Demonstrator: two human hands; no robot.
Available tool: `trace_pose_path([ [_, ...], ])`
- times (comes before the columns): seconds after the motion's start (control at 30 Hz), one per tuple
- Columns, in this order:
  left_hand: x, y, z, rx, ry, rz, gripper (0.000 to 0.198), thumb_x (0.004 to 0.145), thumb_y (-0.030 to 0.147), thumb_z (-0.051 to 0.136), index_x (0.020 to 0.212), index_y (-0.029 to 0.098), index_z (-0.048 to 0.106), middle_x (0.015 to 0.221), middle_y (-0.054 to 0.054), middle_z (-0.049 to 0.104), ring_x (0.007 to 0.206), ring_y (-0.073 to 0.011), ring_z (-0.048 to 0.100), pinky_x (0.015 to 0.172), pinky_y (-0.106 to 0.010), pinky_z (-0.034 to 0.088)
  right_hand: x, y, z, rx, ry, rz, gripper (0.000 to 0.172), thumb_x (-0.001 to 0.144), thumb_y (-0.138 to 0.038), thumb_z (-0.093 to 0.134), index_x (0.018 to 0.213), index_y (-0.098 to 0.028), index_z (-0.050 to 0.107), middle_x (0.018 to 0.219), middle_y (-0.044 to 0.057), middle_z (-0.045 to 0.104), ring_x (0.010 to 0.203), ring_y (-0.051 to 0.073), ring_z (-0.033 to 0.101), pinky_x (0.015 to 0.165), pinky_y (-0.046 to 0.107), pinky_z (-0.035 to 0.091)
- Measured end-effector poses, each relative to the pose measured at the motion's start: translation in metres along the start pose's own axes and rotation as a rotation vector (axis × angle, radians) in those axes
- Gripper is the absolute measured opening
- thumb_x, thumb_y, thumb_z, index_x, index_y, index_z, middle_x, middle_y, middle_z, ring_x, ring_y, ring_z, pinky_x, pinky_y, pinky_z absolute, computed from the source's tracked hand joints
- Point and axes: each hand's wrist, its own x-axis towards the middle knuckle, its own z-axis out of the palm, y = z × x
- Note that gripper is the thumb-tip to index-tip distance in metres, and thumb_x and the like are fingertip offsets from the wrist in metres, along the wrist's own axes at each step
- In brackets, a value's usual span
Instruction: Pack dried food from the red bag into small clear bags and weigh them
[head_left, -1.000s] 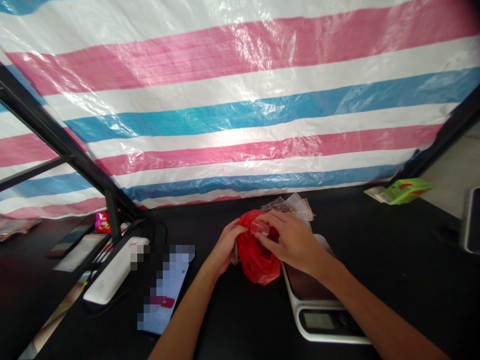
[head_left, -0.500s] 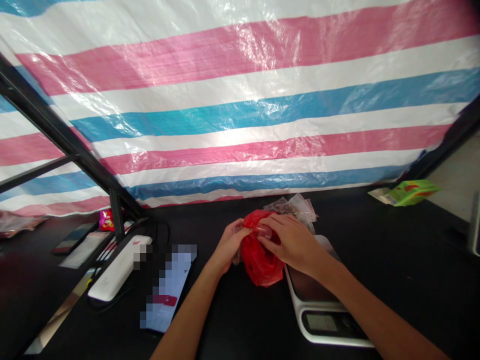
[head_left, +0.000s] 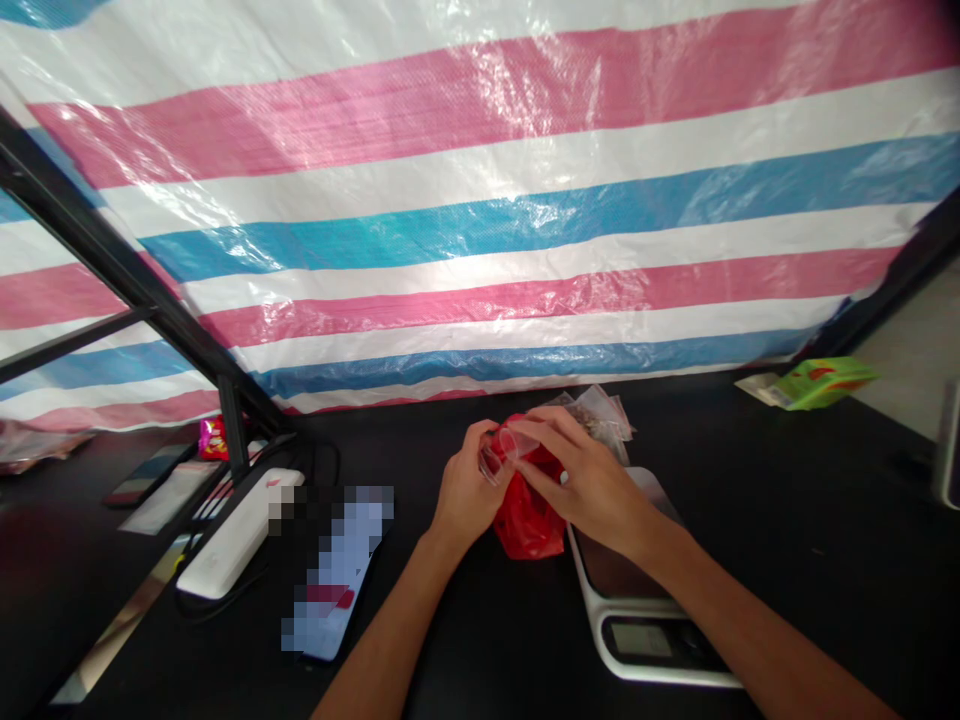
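Note:
My left hand (head_left: 466,490) and my right hand (head_left: 585,482) meet over a crumpled red plastic bag (head_left: 531,525). Between their fingers is a small clear plastic cup (head_left: 500,449), tilted on its side and partly hidden. Both hands grip it. Behind my right hand lies a pile of small clear plastic packets (head_left: 602,420). Below my right wrist stands a white digital kitchen scale (head_left: 634,640), its platform partly covered by my forearm.
A white power bank (head_left: 229,535) with a cable and a pixelated phone (head_left: 337,570) lie left on the black table (head_left: 465,640). A green packet (head_left: 821,384) sits far right. A striped tarp (head_left: 480,240) and dark metal frame (head_left: 127,275) stand behind.
My left hand has risen and moved closer to the right hand, lifting the clear cup slightly above the red bag. The bag looks more compact, and the packets behind show more.

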Motion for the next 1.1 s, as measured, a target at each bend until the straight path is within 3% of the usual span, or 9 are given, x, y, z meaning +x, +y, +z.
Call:
trace_pose_path([
  [0.17, -0.004, -0.003, 0.006, -0.006, -0.114, 0.002, 0.053, 0.077, 0.02, 0.08, 0.127, 0.026, 0.063, 0.101, -0.003, 0.078, 0.083, -0.0218, 0.072, 0.075, -0.027, 0.05, -0.005, 0.003, 0.008, 0.001, -0.086, -0.165, 0.052, 0.099, -0.012, 0.055, 0.146, -0.033, 0.058, 0.132, 0.011, 0.061, 0.124, 0.027, 0.061, 0.107, 0.045, 0.054],
  [0.33, -0.005, -0.005, 0.006, 0.089, -0.179, 0.097, 0.058, 0.082, 0.02, 0.075, 0.135, 0.025, 0.053, 0.113, -0.002, 0.075, 0.095, -0.021, 0.074, 0.083, -0.03, 0.055, -0.007, 0.007, 0.01, 0.024, -0.142, -0.207, 0.078, 0.086, 0.006, 0.046, 0.154, -0.032, 0.05, 0.14, 0.012, 0.056, 0.132, 0.028, 0.057, 0.109, 0.045, 0.052],
  [0.47, -0.005, -0.008, 0.006, 0.111, -0.166, 0.14, 0.057, 0.087, 0.029, 0.075, 0.137, 0.024, 0.048, 0.121, -0.005, 0.072, 0.099, -0.021, 0.072, 0.088, -0.032, 0.056, -0.007, 0.004, 0.006, 0.037, -0.109, -0.195, 0.067, 0.096, -0.003, 0.048, 0.157, -0.031, 0.045, 0.144, 0.012, 0.056, 0.133, 0.027, 0.057, 0.111, 0.045, 0.051],
  [0.63, 0.002, -0.015, 0.004, 0.133, -0.06, 0.091, 0.04, 0.095, 0.038, 0.068, 0.127, 0.022, 0.051, 0.104, -0.003, 0.067, 0.088, -0.0178, 0.066, 0.083, -0.031, 0.052, -0.002, 0.005, -0.003, -0.093, 0.052, -0.052, 0.039, 0.102, -0.023, 0.059, 0.14, -0.028, 0.059, 0.137, 0.012, 0.063, 0.124, 0.03, 0.064, 0.108, 0.05, 0.053],
  [0.73, 0.008, -0.016, -0.001, 0.139, 0.033, 0.1, 0.037, 0.099, 0.042, 0.062, 0.128, 0.022, 0.051, 0.097, -0.001, 0.06, 0.083, -0.0152, 0.06, 0.081, -0.029, 0.049, -0.001, 0.01, -0.003, -0.153, -0.022, 0.027, 0.029, 0.099, -0.025, 0.062, 0.128, -0.025, 0.066, 0.133, 0.011, 0.066, 0.118, 0.032, 0.067, 0.105, 0.052, 0.054],
  [0.87, 0.014, -0.012, -0.009, 0.053, 0.21, 0.208, 0.037, 0.1, 0.039, 0.062, 0.131, 0.024, 0.048, 0.092, 0.002, 0.05, 0.077, -0.0119, 0.054, 0.074, -0.024, 0.048, -0.002, 0.014, 0.006, -0.148, -0.146, 0.011, 0.037, 0.097, -0.024, 0.067, 0.134, -0.026, 0.062, 0.135, 0.01, 0.067, 0.119, 0.032, 0.066, 0.103, 0.053, 0.054],
  [0.97, 0.014, -0.008, -0.011, 0.071, 0.33, 0.308, 0.042, 0.095, 0.032, 0.069, 0.131, 0.025, 0.048, 0.095, 0.002, 0.049, 0.075, -0.0103, 0.054, 0.071, -0.022, 0.048, -0.003, 0.011, 0.007, -0.118, -0.108, -0.009, 0.039, 0.1, -0.029, 0.065, 0.138, -0.028, 0.059, 0.139, 0.01, 0.065, 0.121, 0.031, 0.064, 0.106, 0.051, 0.051],
  [1.1, 0.007, -0.004, -0.009, 0.189, 0.294, 0.421, 0.049, 0.093, 0.021, 0.067, 0.137, 0.026, 0.046, 0.106, -0.002, 0.051, 0.081, -0.012, 0.058, 0.074, -0.025, 0.052, -0.002, 0.001, -0.004, -0.03, -0.036, -0.086, 0.036, 0.103, -0.029, 0.061, 0.138, -0.028, 0.058, 0.136, 0.009, 0.064, 0.123, 0.026, 0.062, 0.108, 0.043, 0.048],
])
